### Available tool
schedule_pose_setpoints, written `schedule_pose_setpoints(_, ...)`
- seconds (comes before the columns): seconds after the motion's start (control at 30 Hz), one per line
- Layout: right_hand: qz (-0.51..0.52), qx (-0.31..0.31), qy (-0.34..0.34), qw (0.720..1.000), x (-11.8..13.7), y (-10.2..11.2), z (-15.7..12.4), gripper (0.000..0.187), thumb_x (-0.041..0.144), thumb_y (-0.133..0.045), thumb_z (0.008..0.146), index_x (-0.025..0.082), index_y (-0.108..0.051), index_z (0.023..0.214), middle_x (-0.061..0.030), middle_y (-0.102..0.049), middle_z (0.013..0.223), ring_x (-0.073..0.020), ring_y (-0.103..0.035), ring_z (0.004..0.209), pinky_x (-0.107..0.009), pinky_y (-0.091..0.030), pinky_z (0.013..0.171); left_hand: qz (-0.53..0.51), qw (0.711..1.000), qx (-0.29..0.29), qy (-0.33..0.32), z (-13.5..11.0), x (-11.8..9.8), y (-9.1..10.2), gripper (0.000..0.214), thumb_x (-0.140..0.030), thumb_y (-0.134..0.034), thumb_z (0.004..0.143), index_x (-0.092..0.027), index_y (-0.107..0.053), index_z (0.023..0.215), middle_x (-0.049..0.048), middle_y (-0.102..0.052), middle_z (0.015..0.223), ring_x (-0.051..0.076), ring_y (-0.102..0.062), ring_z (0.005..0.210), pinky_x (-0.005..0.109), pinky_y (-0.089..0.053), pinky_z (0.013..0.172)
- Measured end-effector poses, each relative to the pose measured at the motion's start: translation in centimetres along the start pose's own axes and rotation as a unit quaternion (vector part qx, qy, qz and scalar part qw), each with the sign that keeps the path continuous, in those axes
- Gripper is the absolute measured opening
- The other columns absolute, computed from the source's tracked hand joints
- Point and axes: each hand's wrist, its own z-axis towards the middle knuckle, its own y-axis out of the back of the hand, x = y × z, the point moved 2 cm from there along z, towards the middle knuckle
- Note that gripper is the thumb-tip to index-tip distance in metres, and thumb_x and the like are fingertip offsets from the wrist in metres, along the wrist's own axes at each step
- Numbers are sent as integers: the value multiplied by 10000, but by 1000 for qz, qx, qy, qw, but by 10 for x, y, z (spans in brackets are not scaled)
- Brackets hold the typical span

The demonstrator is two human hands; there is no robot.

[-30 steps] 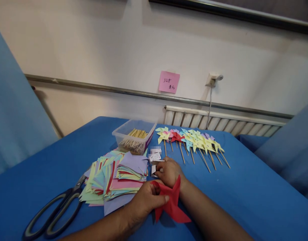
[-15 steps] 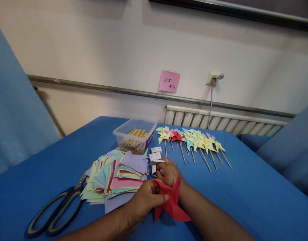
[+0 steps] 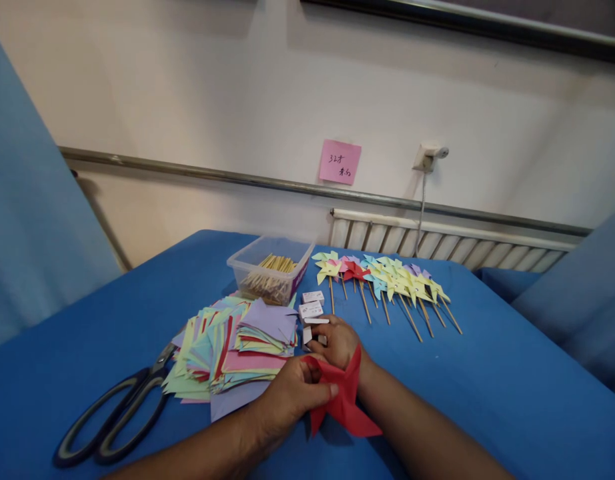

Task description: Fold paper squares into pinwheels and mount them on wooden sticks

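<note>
Hardly shifted: red paper pinwheel (image 3: 343, 403), pointed blades flaring, in left grip (image 3: 293, 392).

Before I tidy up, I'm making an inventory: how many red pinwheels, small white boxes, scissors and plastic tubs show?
Red pinwheels: 2 (one held, one lying)
Small white boxes: 3 visible
Pair of scissors: 1
Plastic tub: 1
Total: 7

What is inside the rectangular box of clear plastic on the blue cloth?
The clear plastic box holds many thin light-brown wooden sticks. They cover the bottom, so whatever lies deep among them cannot be seen.
</note>
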Motion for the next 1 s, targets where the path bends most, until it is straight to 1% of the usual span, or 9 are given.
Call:
schedule_pose_setpoints(0.07, -4, 0, -10, 1000, 0, 0, 1, 210, 280, -619, 725, 223, -703, 909, -51, -647, 973, -200, -573, 920, -290, -418, 827, 0, 1000, 9, -5, 0, 0, 0, 172, -172, -752, 581, -121, -669, 723, 21, -663, 660, 126, -588, 621, 230, -441, 618)
schedule_pose_setpoints(0.2, -15, -6, -30, 999, 1, -1, 0, 120, 238, -625, 704, 196, -691, 794, -48, -638, 863, -193, -571, 835, -285, -424, 764, -2, 1000, 14, -8, 2, 2, 1, 170, -178, -759, 578, -120, -683, 718, 25, -669, 668, 127, -587, 622, 234, -445, 632)
schedule_pose_setpoints(0.33, -15, -10, -36, 999, 0, -3, 0, 71, 215, -608, 707, 198, -673, 729, -32, -627, 822, -176, -561, 792, -269, -418, 728, -7, 1000, 0, 4, 2, 2, 1, 171, -175, -770, 564, -122, -678, 699, 28, -673, 661, 128, -588, 610, 229, -443, 612)
schedule_pose_setpoints(0.57, 11, -32, -33, 999, -1, -6, -1, 82, 174, -571, 723, 177, -652, 734, -41, -614, 818, -165, -562, 770, -264, -420, 721, -8, 1000, 11, -8, 1, 0, -2, 166, -156, -749, 594, -119, -678, 740, 30, -681, 677, 127, -594, 630, 235, -449, 640)
schedule_pose_setpoints(0.67, 33, -39, -16, 999, -1, -5, -1, 77, 163, -565, 729, 180, -640, 727, -37, -615, 872, -154, -570, 798, -256, -428, 737, -5, 1000, -9, -23, -1, 1, -3, 162, -158, -740, 598, -117, -673, 739, 32, -681, 681, 129, -594, 629, 233, -448, 632)
schedule_pose_setpoints(0.73, 49, -48, -4, 998, -1, -4, -1, 69, 155, -571, 726, 185, -632, 717, -38, -613, 936, -158, -573, 871, -259, -431, 773, -2, 1000, -17, -26, -1, 1, -3, 167, -161, -741, 595, -115, -671, 740, 35, -680, 684, 135, -596, 631, 234, -447, 628)
schedule_pose_setpoints(0.8, 64, -63, 7, 996, -1, -3, -2, 66, 150, -573, 726, 190, -622, 709, -41, -611, 964, -169, -563, 955, -270, -428, 816, 1, 1000, -12, -16, -1, 0, -2, 182, -167, -753, 582, -113, -670, 735, 35, -677, 679, 140, -599, 628, 238, -448, 627)
schedule_pose_setpoints(0.9, 81, -92, 17, 992, 0, -1, -3, 60, 152, -562, 738, 186, -605, 714, -59, -606, 1001, -175, -545, 1022, -276, -425, 856, -2, 1000, -4, -1, 0, -3, -2, 211, -175, -767, 569, -114, -675, 748, 44, -684, 698, 156, -613, 659, 252, -458, 653)
schedule_pose_setpoints(1.0, 99, -140, 21, 985, 1, 3, -5, 54, 148, -546, 745, 175, -583, 717, -90, -580, 1078, -181, -543, 1029, -292, -424, 877, -7, 1000, -5, -1, 0, -5, -1, 211, -175, -766, 573, -114, -677, 753, 49, -688, 706, 151, -613, 661, 247, -461, 648)
